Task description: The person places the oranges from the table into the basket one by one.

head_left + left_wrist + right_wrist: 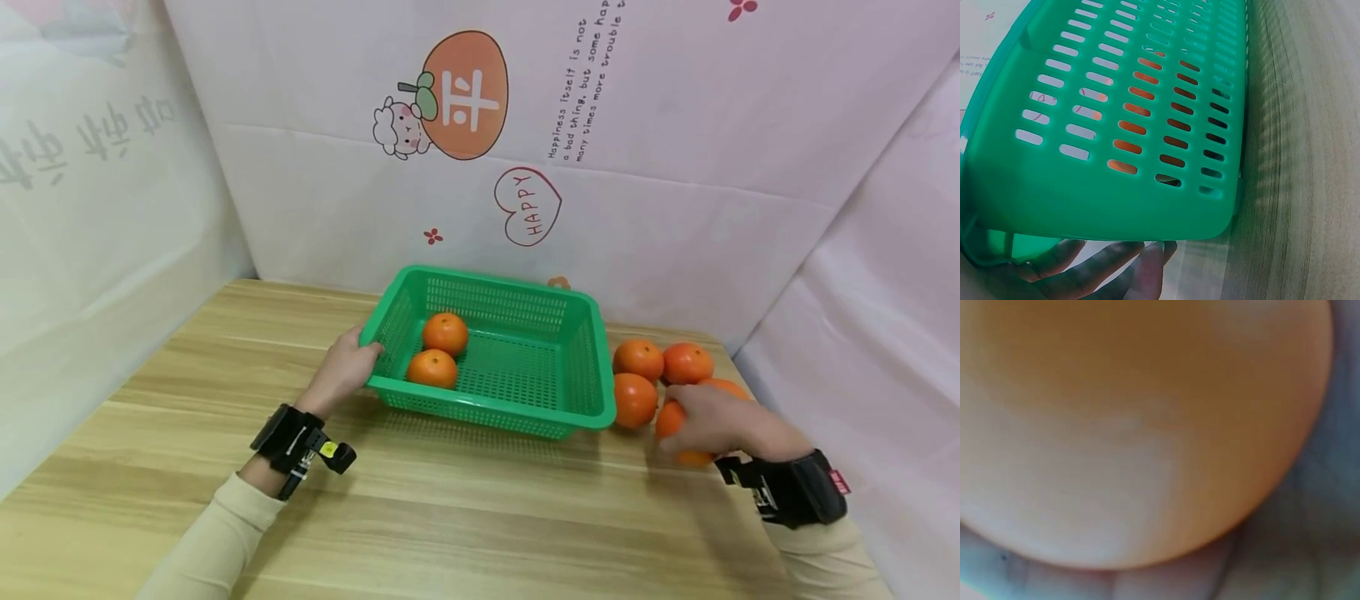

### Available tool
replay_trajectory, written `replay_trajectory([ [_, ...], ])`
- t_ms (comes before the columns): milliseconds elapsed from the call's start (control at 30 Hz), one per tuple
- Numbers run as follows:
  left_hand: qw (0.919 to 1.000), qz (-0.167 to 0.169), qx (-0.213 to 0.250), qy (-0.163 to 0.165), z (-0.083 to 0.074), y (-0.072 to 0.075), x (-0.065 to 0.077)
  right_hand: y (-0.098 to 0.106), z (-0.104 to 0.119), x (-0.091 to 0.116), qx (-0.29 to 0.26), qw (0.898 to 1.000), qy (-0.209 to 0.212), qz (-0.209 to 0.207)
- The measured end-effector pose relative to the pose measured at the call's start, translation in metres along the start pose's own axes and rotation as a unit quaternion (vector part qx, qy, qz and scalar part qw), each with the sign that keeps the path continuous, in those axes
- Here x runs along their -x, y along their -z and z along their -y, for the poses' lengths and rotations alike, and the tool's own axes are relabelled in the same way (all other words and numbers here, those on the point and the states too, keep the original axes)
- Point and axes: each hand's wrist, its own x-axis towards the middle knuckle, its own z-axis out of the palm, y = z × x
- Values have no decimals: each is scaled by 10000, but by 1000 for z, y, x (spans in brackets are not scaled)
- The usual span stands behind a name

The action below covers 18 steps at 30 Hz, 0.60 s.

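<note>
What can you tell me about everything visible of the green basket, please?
The basket is rectangular, green and apparently plastic, with slotted walls, a perforated floor and a smooth rim. Its open top faces up, near the back of the table; whether its base fully rests there is unclear. The left hand grips its left end at the rim, and two oranges lie inside, towards that end.

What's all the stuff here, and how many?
table: one, light wood, in front
printed sheets: count unclear, whitish, around the table
basket: one, green, towards the table's back
fruits inside: two, orange, basket's left end
fruits outside: at least five, orange, right of the basket, some partly hidden
wrist straps: two, black, one per wrist
sleeves: two, cream, on the forearms
left hand: one, gripping the basket's left end
right hand: one, holding one of the fruits outside
</note>
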Motion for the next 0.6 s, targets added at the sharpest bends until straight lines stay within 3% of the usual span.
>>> replay_trajectory([
  [100,10000,17,27,20,-1,1,0,2,4,1,-174,9996,225,-20],
  [367,10000,-38,46,12,0,3,2,7,17,2,476,9926,899,-659],
  [600,9999,-14,100,-19,1,1,2,15,33,6,540,9926,895,-624],
])
